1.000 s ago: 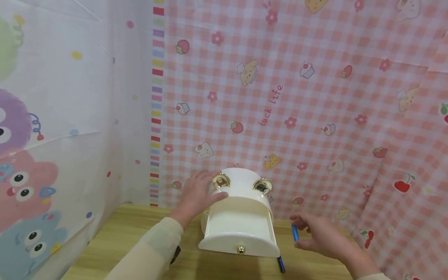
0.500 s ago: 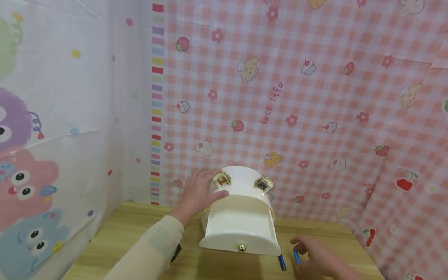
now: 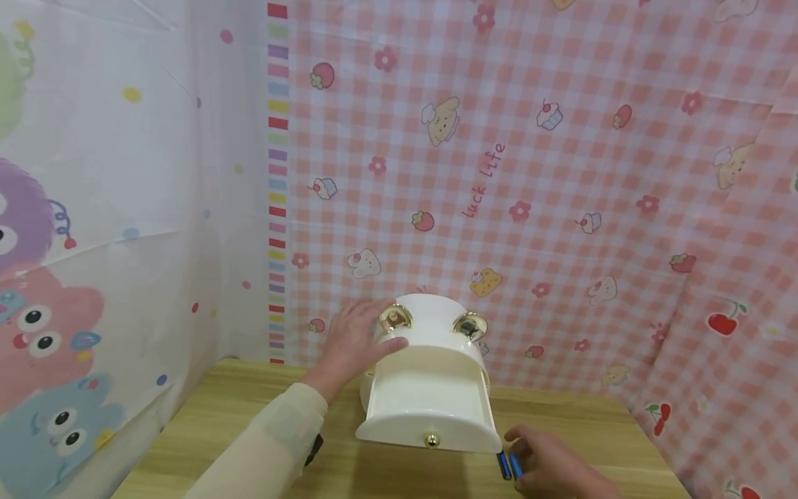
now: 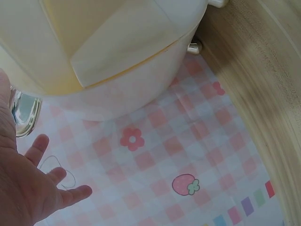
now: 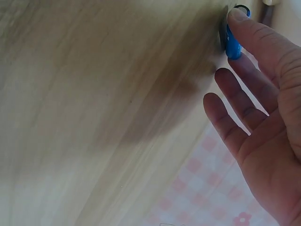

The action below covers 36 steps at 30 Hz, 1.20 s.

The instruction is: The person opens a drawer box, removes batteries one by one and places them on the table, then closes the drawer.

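Observation:
A white storage box [image 3: 433, 324] with two round gold fittings stands on the table, its white drawer [image 3: 430, 398] pulled out toward me. My left hand [image 3: 352, 341] rests on the box's upper left side, thumb over the front and the other fingers straight; in the left wrist view several fingers spread away from it. My right hand [image 3: 547, 463] pinches a blue battery [image 5: 233, 44] between thumb and fingertip, low at the tabletop. Right beside it lies a black-and-blue battery [image 3: 504, 466], near the drawer's right corner.
The wooden table [image 3: 231, 423] ends at a pink checked cloth [image 3: 561, 263] behind and a white printed cloth [image 3: 125, 277] on the left. A gold knob [image 3: 431, 440] sits on the drawer front. A dark object [image 3: 314, 450] shows partly behind my left sleeve.
My right hand has come down and to the left with the blue battery, bringing it beside the black-and-blue one. My left hand stays on the box and the drawer stays pulled out.

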Each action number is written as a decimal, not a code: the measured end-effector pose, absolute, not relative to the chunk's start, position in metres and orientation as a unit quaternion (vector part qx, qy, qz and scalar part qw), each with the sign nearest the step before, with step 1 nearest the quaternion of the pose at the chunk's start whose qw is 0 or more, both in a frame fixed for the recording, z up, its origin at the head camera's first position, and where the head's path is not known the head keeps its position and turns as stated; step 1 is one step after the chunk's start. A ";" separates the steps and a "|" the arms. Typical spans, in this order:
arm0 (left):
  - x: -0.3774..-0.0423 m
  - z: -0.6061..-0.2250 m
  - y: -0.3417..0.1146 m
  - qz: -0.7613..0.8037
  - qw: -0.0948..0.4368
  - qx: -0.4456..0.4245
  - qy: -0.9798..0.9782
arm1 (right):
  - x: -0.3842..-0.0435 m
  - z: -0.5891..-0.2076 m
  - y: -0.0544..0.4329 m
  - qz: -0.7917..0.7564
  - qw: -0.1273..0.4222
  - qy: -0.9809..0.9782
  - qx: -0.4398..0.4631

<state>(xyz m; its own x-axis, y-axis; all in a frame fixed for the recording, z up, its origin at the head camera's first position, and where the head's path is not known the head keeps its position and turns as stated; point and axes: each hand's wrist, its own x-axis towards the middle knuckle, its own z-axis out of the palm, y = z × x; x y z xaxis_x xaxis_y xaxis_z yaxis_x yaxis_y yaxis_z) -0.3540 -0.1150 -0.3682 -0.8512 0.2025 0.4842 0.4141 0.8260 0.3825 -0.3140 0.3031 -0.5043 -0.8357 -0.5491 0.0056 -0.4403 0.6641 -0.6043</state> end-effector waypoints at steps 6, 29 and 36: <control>-0.353 -0.367 -0.114 -0.246 0.220 -0.167 -0.929 | -0.317 -0.506 0.300 -0.291 0.062 0.908 -0.296; -0.352 -0.365 -0.113 -0.248 0.218 -0.161 -0.930 | -0.320 -0.506 0.286 -0.273 0.083 0.913 -0.290; -0.353 -0.366 -0.114 -0.250 0.219 -0.165 -0.929 | -0.323 -0.507 0.289 -0.287 0.101 0.912 -0.275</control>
<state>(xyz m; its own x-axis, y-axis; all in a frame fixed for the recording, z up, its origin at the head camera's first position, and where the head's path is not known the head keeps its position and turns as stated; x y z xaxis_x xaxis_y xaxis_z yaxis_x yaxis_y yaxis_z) -0.3529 -0.1138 -0.3663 -0.8500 0.1966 0.4887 0.4151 0.8212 0.3916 -0.3226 0.2886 -0.5073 -0.8284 -0.5594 -0.0270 -0.4431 0.6842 -0.5793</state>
